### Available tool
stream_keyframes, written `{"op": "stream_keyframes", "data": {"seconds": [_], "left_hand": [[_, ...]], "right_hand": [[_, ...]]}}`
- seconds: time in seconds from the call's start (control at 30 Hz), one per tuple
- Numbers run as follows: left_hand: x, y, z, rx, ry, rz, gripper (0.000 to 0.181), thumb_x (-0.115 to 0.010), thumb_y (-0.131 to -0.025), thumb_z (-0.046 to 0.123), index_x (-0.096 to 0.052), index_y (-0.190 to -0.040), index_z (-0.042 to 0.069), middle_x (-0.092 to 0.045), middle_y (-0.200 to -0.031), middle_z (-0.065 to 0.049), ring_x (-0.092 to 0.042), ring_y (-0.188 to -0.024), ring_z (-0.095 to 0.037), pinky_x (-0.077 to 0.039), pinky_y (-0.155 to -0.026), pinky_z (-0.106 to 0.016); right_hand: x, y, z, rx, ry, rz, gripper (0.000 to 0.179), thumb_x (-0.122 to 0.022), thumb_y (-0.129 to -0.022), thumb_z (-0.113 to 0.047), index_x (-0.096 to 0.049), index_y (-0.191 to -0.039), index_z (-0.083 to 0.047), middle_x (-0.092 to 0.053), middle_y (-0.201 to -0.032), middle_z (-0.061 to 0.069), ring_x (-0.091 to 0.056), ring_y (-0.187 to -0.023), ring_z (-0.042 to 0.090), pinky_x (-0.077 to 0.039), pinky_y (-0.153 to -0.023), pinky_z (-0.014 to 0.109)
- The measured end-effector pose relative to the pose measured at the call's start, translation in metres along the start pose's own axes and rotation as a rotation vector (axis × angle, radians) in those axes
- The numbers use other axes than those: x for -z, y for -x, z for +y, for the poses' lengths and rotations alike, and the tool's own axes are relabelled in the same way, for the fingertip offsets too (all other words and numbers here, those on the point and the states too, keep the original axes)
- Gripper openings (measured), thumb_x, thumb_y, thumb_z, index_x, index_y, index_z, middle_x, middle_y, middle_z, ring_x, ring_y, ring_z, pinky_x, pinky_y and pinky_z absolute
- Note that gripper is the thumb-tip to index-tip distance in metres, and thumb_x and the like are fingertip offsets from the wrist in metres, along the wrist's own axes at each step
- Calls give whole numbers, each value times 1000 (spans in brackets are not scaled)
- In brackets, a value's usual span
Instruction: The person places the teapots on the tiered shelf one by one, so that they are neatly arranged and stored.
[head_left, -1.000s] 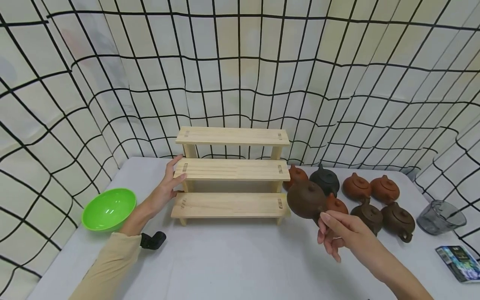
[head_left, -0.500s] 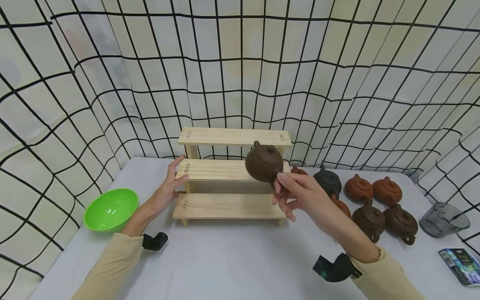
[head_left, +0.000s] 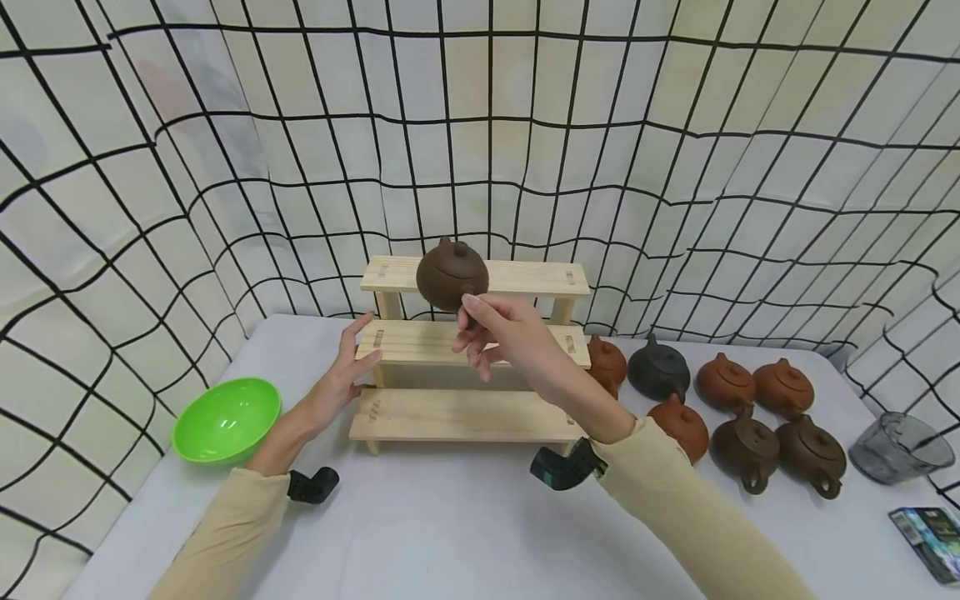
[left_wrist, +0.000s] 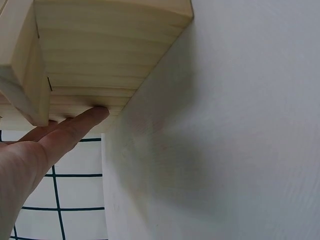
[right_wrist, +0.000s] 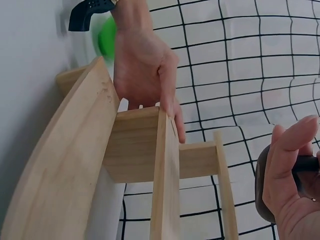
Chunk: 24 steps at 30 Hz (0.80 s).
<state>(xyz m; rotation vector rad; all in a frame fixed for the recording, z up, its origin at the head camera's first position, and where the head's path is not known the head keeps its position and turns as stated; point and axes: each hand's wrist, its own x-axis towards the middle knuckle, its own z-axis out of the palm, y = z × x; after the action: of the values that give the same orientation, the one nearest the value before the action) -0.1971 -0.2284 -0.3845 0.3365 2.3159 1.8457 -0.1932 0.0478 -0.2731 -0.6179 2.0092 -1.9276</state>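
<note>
My right hand (head_left: 498,329) pinches a dark brown clay teapot (head_left: 450,275) by its handle side, thumb and fingertips together. In the head view the teapot overlaps the top board of a three-tier wooden display stand (head_left: 465,415). The right wrist view shows the teapot's dark body (right_wrist: 264,185) beyond the curled fingers (right_wrist: 290,145). At the stand's left end, my left hand (head_left: 341,379) holds the middle board, thumb by its front edge and index finger toward the back. Its fingers (left_wrist: 75,127) lie along the wood beneath in the left wrist view.
Several teapots stand right of the stand, among them a black teapot (head_left: 658,371), a reddish teapot (head_left: 681,425) and a dark brown teapot (head_left: 812,454). A clear cup (head_left: 900,448) and a small printed box (head_left: 930,537) lie farther right. A green bowl (head_left: 227,421) sits left; black netting (head_left: 491,121) surrounds the table.
My right hand has carried the teapot left and up, from beside the other teapots to the top board. The left hand keeps its place on the stand.
</note>
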Motion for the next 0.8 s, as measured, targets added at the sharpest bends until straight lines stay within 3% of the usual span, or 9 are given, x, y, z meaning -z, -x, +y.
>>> {"op": "stream_keyframes", "data": {"seconds": [0.37,0.63,0.8], "left_hand": [[0,-1,-1,0,11,-1,74,-36,-109,35,11,-166,23,7,-168,-25,-5,-154,-51,-12,-109,-85],[-1,0,-1,-3,2,1,74,-36,-109,35,10,-166,24,13,-169,-20,-5,-154,-52,-12,-109,-86],[1,0,-1,-7,0,-10,75,-35,-110,37,12,-166,22,3,-167,-28,-9,-153,-53,-17,-111,-83]], "right_hand": [[-29,-48,-3,14,24,14,33,-46,-114,-21,-60,-93,2,-69,-81,15,-56,-58,12,-51,-51,24],[-39,-62,-3,-6,10,46,35,-48,-113,-23,-62,-97,5,-71,-89,26,-58,-56,11,-55,-51,28],[-45,-71,1,8,37,79,42,-47,-114,-25,-62,-109,14,-71,-99,35,-59,-55,11,-57,-53,30]]}}
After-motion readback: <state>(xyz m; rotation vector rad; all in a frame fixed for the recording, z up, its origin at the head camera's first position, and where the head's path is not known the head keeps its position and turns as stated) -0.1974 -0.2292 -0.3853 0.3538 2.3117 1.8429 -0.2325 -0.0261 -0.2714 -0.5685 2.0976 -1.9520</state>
